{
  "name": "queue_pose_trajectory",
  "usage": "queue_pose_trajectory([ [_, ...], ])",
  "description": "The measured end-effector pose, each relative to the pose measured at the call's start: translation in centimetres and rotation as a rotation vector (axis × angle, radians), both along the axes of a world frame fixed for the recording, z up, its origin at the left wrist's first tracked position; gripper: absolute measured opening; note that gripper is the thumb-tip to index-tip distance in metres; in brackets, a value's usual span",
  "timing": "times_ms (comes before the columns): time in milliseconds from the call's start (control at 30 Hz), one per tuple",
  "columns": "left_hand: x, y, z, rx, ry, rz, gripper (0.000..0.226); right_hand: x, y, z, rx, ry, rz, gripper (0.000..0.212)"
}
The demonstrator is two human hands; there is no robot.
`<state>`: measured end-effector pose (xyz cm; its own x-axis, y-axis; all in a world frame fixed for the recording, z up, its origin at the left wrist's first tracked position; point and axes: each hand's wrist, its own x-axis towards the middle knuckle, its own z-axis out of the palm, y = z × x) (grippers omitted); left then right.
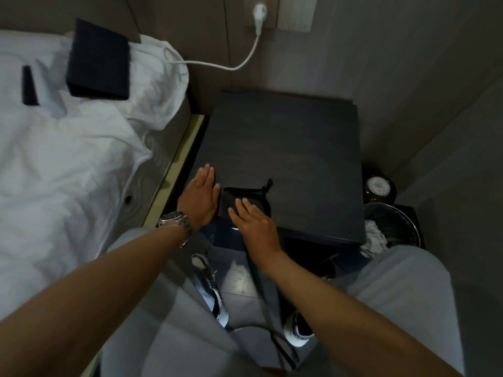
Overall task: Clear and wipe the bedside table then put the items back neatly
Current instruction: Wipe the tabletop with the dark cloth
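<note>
Bottom of frame: grey trouser legs (402,289), two forearms reaching up toward centre. Between the knees, dark tiled floor and two dark sneakers with pale soles (298,331).

Left of centre: left hand (200,198), fingers straight and together, palm down, lying flat on the near left corner of the dark bench (285,148). Nothing gripped. Metal wristwatch (174,223) on that wrist.

Just right of it: right hand (253,223), fingers straight and slightly spread, pressing flat on a black cloth (245,195). No curl round the cloth; fingertips on top of it only. Cloth at the bench's near edge, left of centre in frame, with a small black loop sticking up at its far right corner. The two hands close together but apart, cloth edge between them.

Rest of bench top, middle of frame: dark wood-grain surface.

Right of centre, beside the bench on the floor: round dark waste bin (392,227) with crumpled white paper inside; behind it a small round dark object with a pale top, too dim to identify.

Left half of frame: bed with rumpled white bedding (68,164), pale frame edge along the gap to the bench.

Upper left, on the bedding: dark folder-like item (99,59) and a slim dark oblong (28,85), apart from each other.

Top centre: white plug (260,12) in a wall socket, white cable (239,65) curving down left toward the pillow.
</note>
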<state>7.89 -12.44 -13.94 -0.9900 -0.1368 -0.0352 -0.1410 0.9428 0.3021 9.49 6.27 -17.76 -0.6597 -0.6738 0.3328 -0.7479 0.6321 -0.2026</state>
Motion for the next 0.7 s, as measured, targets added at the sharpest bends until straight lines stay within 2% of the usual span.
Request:
queue_pose_trajectory([
  [100, 0.3, -1.1, 0.3, 0.118, 0.009, 0.118, 0.055, -0.1, -2.9, 0.7, 0.021, -0.03, 0.041, 0.047],
  [233, 0.7, -2.5, 0.8, 0.413, 0.105, 0.306, 0.063, 0.0, -6.1, 1.5, 0.041, -0.054, 0.054, 0.047],
  [433, -0.1, -5.0, 1.6, 0.697, 0.131, 0.466, 0.051, -0.4, -9.4, 2.7, 0.093, -0.103, 0.105, 0.048],
  [600, -1.4, -6.8, 1.6, 0.793, 0.095, 0.518, 0.051, -0.6, -11.1, 3.6, 0.224, -0.152, 0.137, 0.059],
  [700, -2.2, -7.1, 1.2, 0.826, 0.098, 0.527, 0.052, -0.9, -12.7, 3.1, 0.225, -0.093, 0.136, 0.039],
])
